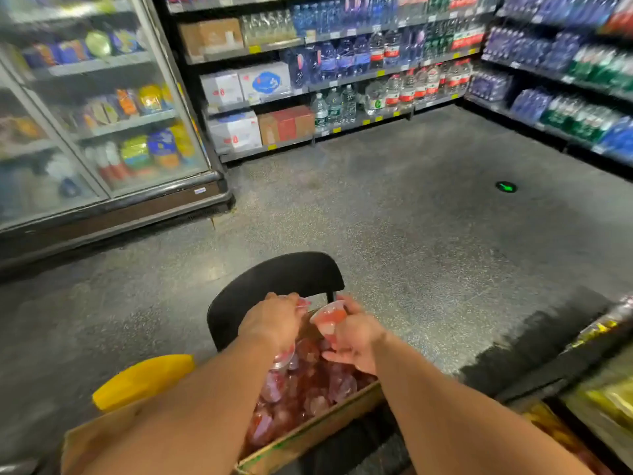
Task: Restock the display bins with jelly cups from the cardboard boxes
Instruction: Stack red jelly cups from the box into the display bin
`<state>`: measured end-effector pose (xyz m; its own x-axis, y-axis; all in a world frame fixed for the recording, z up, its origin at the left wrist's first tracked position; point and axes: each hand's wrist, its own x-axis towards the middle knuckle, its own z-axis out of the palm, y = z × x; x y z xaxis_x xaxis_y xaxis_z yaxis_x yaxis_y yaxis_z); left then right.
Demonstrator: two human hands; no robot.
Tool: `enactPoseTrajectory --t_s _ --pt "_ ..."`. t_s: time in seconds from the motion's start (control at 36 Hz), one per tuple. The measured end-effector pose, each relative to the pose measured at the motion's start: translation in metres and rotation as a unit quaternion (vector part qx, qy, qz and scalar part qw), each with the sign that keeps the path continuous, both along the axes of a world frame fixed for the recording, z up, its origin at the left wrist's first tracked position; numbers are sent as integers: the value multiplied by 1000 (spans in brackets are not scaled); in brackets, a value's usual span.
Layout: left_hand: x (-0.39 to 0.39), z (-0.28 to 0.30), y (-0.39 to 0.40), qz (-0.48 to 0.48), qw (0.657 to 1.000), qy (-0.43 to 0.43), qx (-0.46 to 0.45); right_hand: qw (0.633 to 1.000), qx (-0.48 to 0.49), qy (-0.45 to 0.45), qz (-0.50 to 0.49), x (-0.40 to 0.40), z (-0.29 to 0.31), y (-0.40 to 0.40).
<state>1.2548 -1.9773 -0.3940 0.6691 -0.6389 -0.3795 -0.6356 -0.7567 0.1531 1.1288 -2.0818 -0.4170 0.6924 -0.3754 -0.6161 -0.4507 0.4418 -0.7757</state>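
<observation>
Speckled grey floor (411,217) of a shop aisle fills the head view, seen from above, with two bare forearms reaching forward at the bottom.

Left hand (270,323), knuckles up, curls its fingers around red jelly cups (286,358); one clear rim shows below the palm and another peeks out at the fingertips. Right hand (352,341) grips one red cup (329,318), its clear top turned toward the left hand. Both hands sit close together, just above the far end of an open cardboard box (308,430).

That box is full of more red cups in a loose pile (308,395). It rests on a black chair (277,286), whose curved backrest rises just beyond the hands. A yellow object (144,378) lies near the box's left side; what it is cannot be told.

To the right edge, blurred bins (599,389) hold yellowish packets. Farther left stands a glass-door cooler (102,114) stocked with colourful packages. Across the back and right, dark shelves (376,73) carry bottled water, soft drinks and several cartons. A small green arrow marker (506,187) sits on the floor, well apart from the chair.
</observation>
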Motion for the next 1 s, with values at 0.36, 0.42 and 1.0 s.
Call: enactPoseTrajectory --t_s 0.36,0.42,1.0 --pt "-116 203 5 -204 963 -77 -162 903 -351 -46 -246 -145 206 52" --pt "-146 230 0 -244 950 -77 -182 874 -403 -35 -269 -179 227 55" --pt "-685 365 -3 -579 753 -58 -307 681 -515 121 -505 -740 367 173"
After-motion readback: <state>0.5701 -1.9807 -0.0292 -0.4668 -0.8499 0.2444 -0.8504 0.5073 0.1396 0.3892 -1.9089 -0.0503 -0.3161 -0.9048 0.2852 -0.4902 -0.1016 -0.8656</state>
